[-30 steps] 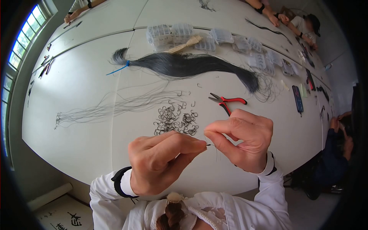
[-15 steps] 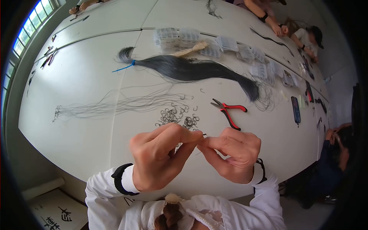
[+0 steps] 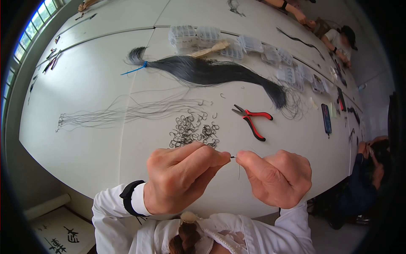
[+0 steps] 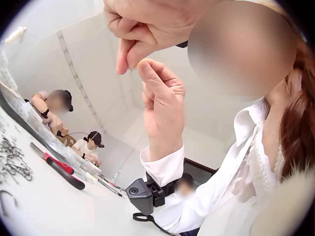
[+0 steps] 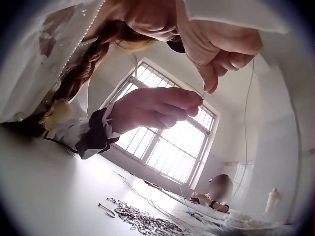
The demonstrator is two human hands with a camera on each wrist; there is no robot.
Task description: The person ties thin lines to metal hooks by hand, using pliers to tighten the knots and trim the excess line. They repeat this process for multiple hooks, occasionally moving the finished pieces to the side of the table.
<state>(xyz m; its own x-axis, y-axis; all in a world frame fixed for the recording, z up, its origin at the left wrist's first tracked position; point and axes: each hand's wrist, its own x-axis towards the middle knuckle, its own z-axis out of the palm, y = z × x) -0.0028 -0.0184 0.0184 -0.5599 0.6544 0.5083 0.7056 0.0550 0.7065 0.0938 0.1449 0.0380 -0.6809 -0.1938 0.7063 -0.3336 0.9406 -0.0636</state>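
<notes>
My left hand point(image 3: 179, 180) pinches a small fish hook point(image 3: 232, 157) between thumb and forefinger; only its dark end shows past the fingertips, and the bend is hidden. Close beside it, my right hand point(image 3: 277, 175) has thumb and forefinger pressed together on a thin line point(image 3: 239, 171), one end of which hangs below. Both hands are raised over the near part of the table, fingertips a small gap apart. Just beyond them lies a pile of loose fish hooks point(image 3: 184, 131). Red-and-black pliers point(image 3: 256, 131) lie behind the right hand with their jaws apart.
A thick bundle of dark line point(image 3: 203, 72), tied with a blue tie point(image 3: 134, 71), crosses the table. Hooks on long lines point(image 3: 127, 113) stretch out leftward. Clear plastic boxes point(image 3: 251, 43) and a phone point(image 3: 326, 118) stand farther off. Other people sit around the table.
The right hand came in against the left fingertips, then drew back to the right with its fingers closed more tightly. The left hand keeps its pinch on the fish hook.
</notes>
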